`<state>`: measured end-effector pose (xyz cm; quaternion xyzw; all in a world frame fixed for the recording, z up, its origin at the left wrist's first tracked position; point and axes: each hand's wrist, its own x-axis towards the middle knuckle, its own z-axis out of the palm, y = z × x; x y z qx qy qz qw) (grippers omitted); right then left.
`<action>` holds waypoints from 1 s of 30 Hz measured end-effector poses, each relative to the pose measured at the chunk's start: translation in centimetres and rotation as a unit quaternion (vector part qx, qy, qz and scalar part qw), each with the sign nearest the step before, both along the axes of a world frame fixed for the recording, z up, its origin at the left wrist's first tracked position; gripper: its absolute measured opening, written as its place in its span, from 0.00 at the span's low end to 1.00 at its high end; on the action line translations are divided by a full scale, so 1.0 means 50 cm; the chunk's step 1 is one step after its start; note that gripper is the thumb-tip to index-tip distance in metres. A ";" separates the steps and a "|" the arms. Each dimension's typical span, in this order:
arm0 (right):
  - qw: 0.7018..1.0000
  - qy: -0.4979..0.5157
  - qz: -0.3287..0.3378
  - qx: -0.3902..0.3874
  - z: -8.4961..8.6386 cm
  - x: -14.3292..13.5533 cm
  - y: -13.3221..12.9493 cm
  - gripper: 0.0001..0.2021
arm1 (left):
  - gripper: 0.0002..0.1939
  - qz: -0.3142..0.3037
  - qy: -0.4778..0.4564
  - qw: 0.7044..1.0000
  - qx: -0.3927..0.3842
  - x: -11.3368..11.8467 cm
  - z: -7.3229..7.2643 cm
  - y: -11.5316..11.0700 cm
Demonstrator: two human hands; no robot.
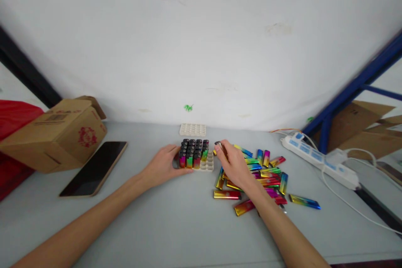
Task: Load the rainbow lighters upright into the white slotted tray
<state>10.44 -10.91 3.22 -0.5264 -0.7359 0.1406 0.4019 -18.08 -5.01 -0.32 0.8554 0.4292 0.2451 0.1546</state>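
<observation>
Rows of upright lighters (190, 159) with black tops fill the left and middle of a white tray (207, 166) with round holes; holes at its right side show bare. My left hand (163, 163) rests at the tray's left side, thumb along the front edge and fingers behind, gripping it. Just right of the tray, my right hand (230, 161) pinches a lighter (217, 144) whose dark metal top shows at the fingertips. Beneath and around my right wrist lies a loose pile of shiny coloured lighters (270, 182).
A second white holed tray (192, 130) lies by the wall. On the left are a black-screened tablet (94, 169) and a cardboard box (59, 134). A white power strip (320, 160) with cables lies at the right, near a blue metal frame (361, 81).
</observation>
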 end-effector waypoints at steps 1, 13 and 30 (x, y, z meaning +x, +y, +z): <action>1.000 -0.013 0.015 0.016 0.002 0.003 -0.002 0.16 | 0.32 0.002 0.001 1.000 0.000 0.000 0.001 -0.001; 0.994 -0.075 0.073 -0.010 -0.008 0.021 0.000 0.19 | 0.32 -0.002 -0.009 1.000 -0.002 -0.001 -0.005 0.003; 0.955 -0.290 -0.016 -0.060 0.005 -0.032 -0.008 0.24 | 0.33 0.006 -0.015 1.000 -0.012 -0.007 -0.011 0.003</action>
